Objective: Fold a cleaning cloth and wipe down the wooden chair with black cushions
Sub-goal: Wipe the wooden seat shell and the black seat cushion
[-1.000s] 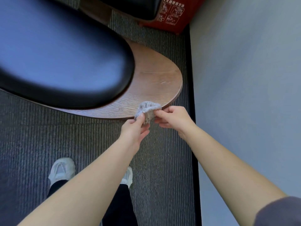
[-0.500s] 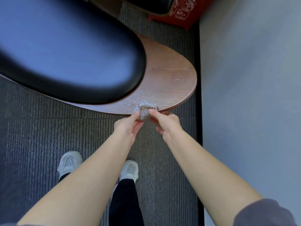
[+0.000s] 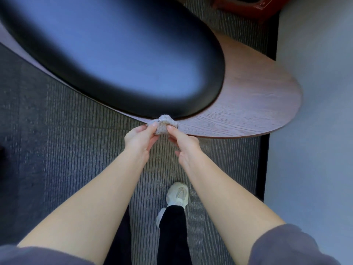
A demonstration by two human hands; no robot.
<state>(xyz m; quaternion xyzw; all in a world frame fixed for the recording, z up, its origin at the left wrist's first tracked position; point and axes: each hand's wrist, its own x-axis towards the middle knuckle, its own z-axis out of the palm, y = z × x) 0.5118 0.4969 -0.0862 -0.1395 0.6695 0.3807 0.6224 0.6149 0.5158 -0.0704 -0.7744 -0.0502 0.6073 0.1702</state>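
Markings on the red box [image 3: 248,10] are unreadable.

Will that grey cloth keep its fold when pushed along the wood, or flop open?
Probably floppy: the cloth is a bunched wad pinched between left hand and right hand. Its nubby pile likely grips the wooden seat rather than sliding.

Soft, even light with a cool blue cast fills the view. The black cushion [image 3: 118,60] carries a broad bluish sheen across its top and darkens at its rim, all of it smeared and out of focus. Right of the cushion the wooden chair panel [image 3: 248,104] shows clear grain. At the cushion's near rim the cleaning cloth [image 3: 164,124] looks fairly crisp. Left of the cushion the carpet [image 3: 38,131] blurs. Below the cushion, wide-angle distortion swells the forearms [image 3: 91,207].
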